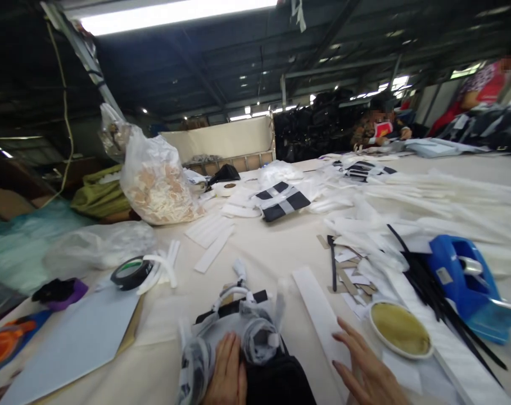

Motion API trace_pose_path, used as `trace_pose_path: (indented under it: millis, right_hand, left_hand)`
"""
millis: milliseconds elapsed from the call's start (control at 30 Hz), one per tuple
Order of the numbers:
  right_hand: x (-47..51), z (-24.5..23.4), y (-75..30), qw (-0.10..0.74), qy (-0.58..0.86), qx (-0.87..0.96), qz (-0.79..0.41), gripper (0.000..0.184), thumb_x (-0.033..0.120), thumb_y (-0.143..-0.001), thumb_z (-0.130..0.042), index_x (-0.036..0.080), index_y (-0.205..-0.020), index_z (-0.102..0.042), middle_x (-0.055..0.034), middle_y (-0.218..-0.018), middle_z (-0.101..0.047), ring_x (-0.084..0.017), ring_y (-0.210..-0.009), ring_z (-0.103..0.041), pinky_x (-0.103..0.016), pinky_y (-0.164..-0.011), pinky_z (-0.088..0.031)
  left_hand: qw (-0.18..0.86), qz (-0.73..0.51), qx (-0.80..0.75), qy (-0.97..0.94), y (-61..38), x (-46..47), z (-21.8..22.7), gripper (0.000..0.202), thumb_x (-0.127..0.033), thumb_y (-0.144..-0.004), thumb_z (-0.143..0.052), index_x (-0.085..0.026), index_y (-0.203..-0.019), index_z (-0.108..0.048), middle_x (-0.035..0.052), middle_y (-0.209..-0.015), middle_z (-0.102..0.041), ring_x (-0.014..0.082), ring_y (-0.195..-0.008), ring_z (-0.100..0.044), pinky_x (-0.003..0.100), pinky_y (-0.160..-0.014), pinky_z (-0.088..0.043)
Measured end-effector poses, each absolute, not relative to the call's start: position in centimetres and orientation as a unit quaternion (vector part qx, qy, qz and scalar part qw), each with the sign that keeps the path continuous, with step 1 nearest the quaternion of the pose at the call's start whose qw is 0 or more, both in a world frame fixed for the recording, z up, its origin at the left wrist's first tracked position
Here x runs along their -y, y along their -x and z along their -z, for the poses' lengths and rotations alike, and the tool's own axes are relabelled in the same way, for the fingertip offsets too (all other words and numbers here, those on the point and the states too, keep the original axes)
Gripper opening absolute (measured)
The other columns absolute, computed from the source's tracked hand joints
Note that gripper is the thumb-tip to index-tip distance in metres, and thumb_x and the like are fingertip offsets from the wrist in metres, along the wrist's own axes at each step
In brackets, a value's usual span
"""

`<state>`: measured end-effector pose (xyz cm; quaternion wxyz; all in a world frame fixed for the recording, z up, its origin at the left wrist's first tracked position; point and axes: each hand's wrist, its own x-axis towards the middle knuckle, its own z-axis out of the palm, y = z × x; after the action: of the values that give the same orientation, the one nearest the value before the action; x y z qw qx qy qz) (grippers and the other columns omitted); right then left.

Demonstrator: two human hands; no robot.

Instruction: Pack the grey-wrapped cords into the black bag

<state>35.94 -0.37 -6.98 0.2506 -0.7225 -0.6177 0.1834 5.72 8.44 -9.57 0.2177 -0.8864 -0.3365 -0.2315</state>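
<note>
A black bag (276, 379) lies at the near edge of the table, its handles and rolled parts covered in whitish wrapping (261, 340). My left hand (227, 371) rests flat on the wrapped part, with the fingers stretched out side by side. To the right, my right hand (365, 365) is spread over a long white foam strip (318, 304) and grips nothing. Whether its fingertips touch the strip I cannot tell. Close by that hand sits a round dish (401, 329) with a yellowish-brown surface.
A blue tape dispenser (461, 281) and black strips (432, 281) lie at the right. Cardboard scraps (352, 278) are near the middle. Leftward are a black tape roll (132, 273), a pale blue board (82, 337) and a filled plastic bag (158, 183). A person (375, 126) sits across the table.
</note>
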Motion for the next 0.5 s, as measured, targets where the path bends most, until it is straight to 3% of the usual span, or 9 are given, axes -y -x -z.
trace_pose_path:
  millis: [133, 233, 367, 500]
  right_hand:
    - [-2.7, 6.0, -34.5, 0.163, 0.793, 0.583, -0.067, 0.057, 0.043, -0.073, -0.053, 0.006, -0.117, -0.049, -0.0234, -0.128, -0.043, -0.035, -0.116, -0.041, -0.049, -0.092, -0.037]
    - [-4.5, 5.6, -33.3, 0.157, 0.792, 0.588, -0.044, 0.046, 0.033, -0.073, -0.054, 0.007, -0.111, -0.052, -0.0211, -0.114, -0.053, -0.035, -0.105, -0.047, -0.046, -0.086, -0.039]
    - [-5.4, 5.3, -33.0, 0.178, 0.789, 0.586, -0.059, 0.017, 0.015, -0.073, -0.045, 0.011, -0.084, -0.057, -0.0177, -0.09, -0.058, -0.032, -0.09, -0.051, -0.042, -0.081, -0.038]
    - [-4.6, 5.0, -34.1, 0.235, 0.801, 0.538, -0.118, 0.019, 0.015, -0.076, -0.033, 0.016, -0.078, -0.052, -0.0145, -0.081, -0.059, -0.029, -0.08, -0.055, -0.04, -0.074, -0.04]
  left_hand:
    - [0.214, 0.264, 0.338, 0.878, -6.2, -8.4, 9.3, 0.042, -0.011, -0.082, -0.036, -0.006, -0.124, -0.039, 0.0158, -0.116, -0.055, 0.024, -0.113, -0.048, 0.033, -0.087, -0.049]
    - [0.204, 0.29, 0.35, 0.867, -6.4, -8.1, 8.8, 0.035, -0.012, -0.082, -0.039, -0.005, -0.115, -0.046, 0.0163, -0.114, -0.055, 0.0227, -0.108, -0.051, 0.031, -0.084, -0.051]
    - [0.194, 0.325, 0.333, 0.864, -6.6, -7.5, 8.4, 0.024, -0.015, -0.084, -0.04, -0.009, -0.103, -0.054, 0.0125, -0.1, -0.061, 0.0211, -0.099, -0.056, 0.03, -0.081, -0.052]
    - [0.177, 0.311, 0.33, 0.873, -6.6, -7.0, 8.1, 0.021, -0.023, -0.086, -0.04, -0.012, -0.095, -0.055, 0.0103, -0.086, -0.063, 0.0199, -0.083, -0.061, 0.029, -0.073, -0.052]
